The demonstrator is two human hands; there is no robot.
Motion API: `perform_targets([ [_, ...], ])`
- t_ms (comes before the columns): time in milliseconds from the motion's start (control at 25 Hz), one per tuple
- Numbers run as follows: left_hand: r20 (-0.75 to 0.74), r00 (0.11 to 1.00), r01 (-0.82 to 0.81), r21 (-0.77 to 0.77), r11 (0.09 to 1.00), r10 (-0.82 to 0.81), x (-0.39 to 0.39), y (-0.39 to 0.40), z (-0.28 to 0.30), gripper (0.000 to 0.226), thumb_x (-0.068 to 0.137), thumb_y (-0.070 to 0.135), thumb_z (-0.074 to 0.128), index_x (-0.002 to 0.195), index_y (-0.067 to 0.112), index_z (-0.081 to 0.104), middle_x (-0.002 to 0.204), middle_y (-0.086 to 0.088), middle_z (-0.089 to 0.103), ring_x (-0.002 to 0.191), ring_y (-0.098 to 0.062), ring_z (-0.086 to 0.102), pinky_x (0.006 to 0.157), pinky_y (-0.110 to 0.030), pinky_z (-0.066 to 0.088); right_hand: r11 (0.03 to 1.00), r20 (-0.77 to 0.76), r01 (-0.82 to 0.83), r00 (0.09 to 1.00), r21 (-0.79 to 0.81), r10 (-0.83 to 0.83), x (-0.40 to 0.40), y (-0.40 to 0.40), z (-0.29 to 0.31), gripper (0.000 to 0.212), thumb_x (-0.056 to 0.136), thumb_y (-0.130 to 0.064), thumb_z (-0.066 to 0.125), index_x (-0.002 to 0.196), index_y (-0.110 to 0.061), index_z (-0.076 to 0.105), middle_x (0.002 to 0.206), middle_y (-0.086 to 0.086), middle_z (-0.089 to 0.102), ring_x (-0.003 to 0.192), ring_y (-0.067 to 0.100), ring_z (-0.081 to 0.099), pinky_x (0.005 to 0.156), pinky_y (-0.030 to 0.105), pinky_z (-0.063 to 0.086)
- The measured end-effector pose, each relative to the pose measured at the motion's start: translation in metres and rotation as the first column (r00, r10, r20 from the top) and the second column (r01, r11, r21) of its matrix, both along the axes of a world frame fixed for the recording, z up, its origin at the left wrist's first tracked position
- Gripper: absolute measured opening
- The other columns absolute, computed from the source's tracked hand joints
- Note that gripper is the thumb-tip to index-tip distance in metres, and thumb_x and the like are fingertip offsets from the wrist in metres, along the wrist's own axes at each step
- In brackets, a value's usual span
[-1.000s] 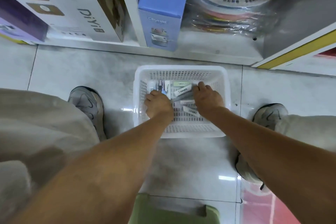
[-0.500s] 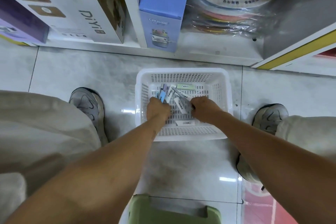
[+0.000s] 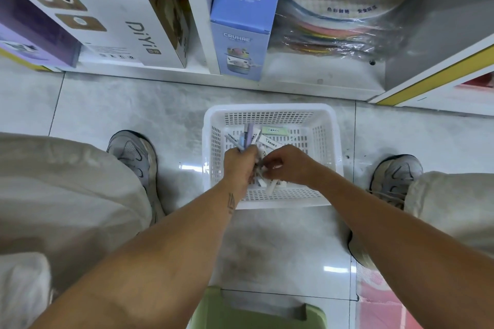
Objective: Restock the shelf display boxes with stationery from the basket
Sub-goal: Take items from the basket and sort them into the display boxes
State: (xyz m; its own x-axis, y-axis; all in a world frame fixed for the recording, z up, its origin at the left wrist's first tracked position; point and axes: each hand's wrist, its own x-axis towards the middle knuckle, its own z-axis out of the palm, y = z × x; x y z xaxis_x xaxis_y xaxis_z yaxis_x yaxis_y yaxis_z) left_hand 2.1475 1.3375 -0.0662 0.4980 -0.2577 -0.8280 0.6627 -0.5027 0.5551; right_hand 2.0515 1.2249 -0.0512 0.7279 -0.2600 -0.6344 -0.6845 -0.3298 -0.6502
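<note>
Hands (image 3: 240, 161) (image 3: 284, 164) gripping pens (image 3: 247, 136) over basket (image 3: 327, 147).

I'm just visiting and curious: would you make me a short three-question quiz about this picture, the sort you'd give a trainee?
1. True or false: the white basket stands on a shelf.
2. Which hand holds the bunch of pens? A) left hand B) right hand C) neither
3. Fill in: the brand printed on the blue box is ____.

Key
1. False: it stands on the tiled floor, between the person's two shoes.
2. A: the left hand grips them, their ends sticking out above its fingers; the right hand pinches small white items beside it.
3. CRUHRE.
</note>
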Motion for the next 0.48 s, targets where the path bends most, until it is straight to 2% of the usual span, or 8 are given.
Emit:
perform_targets([
  [40,-0.011,1.0,-0.029,0.007,1.0,0.029,0.002,0.001,-0.001,0.009,0.089,0.013,0.063,0.085,0.006,0.066,0.051,0.003,0.061,0.033,-0.003,0.048,0.034,-0.016,0.037,0.996,-0.021,0.088,0.996,0.01,-0.088,-0.003,-0.006,-0.001,0.019,0.077,-0.012,0.084,0.096,-0.011,0.078,0.082,-0.001,0.074,0.073,0.009,0.068,0.068,0.018,0.055],
  [120,-0.022,0.999,-0.045,0.019,0.999,0.045,0.007,0.004,-0.003,0.009,0.091,0.011,0.059,0.088,0.005,0.064,0.05,0.002,0.061,0.034,-0.007,0.048,0.035,-0.019,0.036,0.966,-0.082,0.255,0.963,-0.028,-0.257,-0.009,-0.019,-0.002,0.018,0.077,-0.013,0.086,0.093,-0.01,0.077,0.082,0.002,0.075,0.069,0.013,0.069,0.063,0.022,0.056],
  [200,-0.03,0.999,-0.04,-0.013,0.999,0.039,0.009,0.005,-0.004,0.01,0.091,0.009,0.058,0.087,0.001,0.063,0.057,-0.005,0.061,0.037,-0.011,0.047,0.037,-0.022,0.036,0.946,-0.111,0.317,0.94,-0.07,-0.323,-0.014,-0.027,-0.004,0.016,0.078,-0.014,0.086,0.091,-0.011,0.076,0.082,0.004,0.075,0.066,0.016,0.069,0.059,0.023,0.055],
  [240,-0.036,0.999,-0.035,-0.038,0.999,0.034,0.009,0.005,-0.004,0.01,0.09,0.008,0.058,0.085,0.001,0.063,0.059,-0.007,0.061,0.039,-0.013,0.047,0.038,-0.023,0.036,0.959,-0.114,0.281,0.952,-0.042,-0.284,-0.015,-0.028,-0.003,0.019,0.077,-0.014,0.086,0.093,-0.012,0.076,0.083,0.004,0.076,0.07,0.016,0.07,0.06,0.022,0.056],
  [360,-0.065,0.998,0.0,-0.12,0.993,-0.007,0.007,0.002,-0.001,0.011,0.089,0.01,0.059,0.084,0.002,0.065,0.061,-0.009,0.063,0.044,-0.016,0.05,0.041,-0.023,0.038,0.997,-0.146,0.007,0.989,0.072,0.003,-0.01,-0.015,0.0,0.035,0.075,-0.023,0.088,0.108,-0.023,0.075,0.083,-0.001,0.074,0.073,0.012,0.064,0.064,0.019,0.051],
  [480,-0.109,0.994,-0.014,-0.169,0.986,-0.005,0.007,-0.003,0.001,0.011,0.089,0.011,0.062,0.082,0.003,0.067,0.064,-0.011,0.064,0.046,-0.016,0.053,0.043,-0.022,0.04,0.991,-0.15,-0.12,0.983,-0.054,0.11,0.003,-0.006,-0.003,0.02,0.078,-0.028,0.084,0.096,-0.023,0.076,0.079,-0.005,0.067,0.075,0.009,0.06,0.07,0.025,0.044],
])
